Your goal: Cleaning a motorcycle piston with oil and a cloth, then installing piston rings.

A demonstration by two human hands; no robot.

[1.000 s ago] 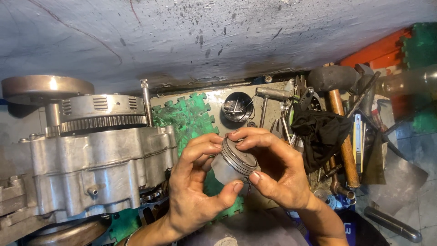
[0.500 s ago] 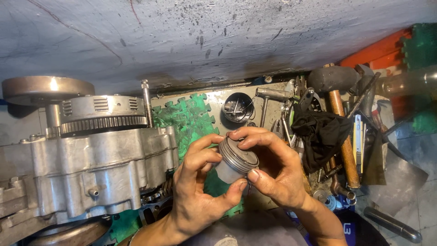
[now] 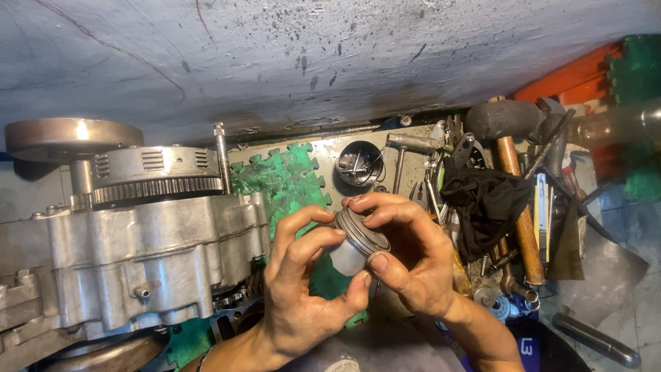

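**Piston in hand, rings being worked, engine case still waiting**

Closest to me, both my hands are up in front of my chest, wrapped around a small grey piston (image 3: 354, 241). My left hand (image 3: 303, 296) cradles it from below and behind, thumb pressed under the skirt and the fingers curled over the top. My right hand (image 3: 406, 258) pinches the ringed crown, thumb on the near edge and forefinger arched over the far edge, fingertips tight on the ring grooves. I judge I am seating or checking a ring; whether all rings sit in place I cannot tell, since my fingers cover part of the band.

Just left of my hands, the aluminium engine case (image 3: 138, 269) lies on its side with the toothed clutch basket (image 3: 155, 176) on top. The piston is clear of it, so fitting is not yet done.

Beyond my hands lie a green foam mat (image 3: 279, 182), a small round tin (image 3: 358, 164) and a heap of tools: a rubber mallet (image 3: 506, 124), a black rag (image 3: 485, 203).
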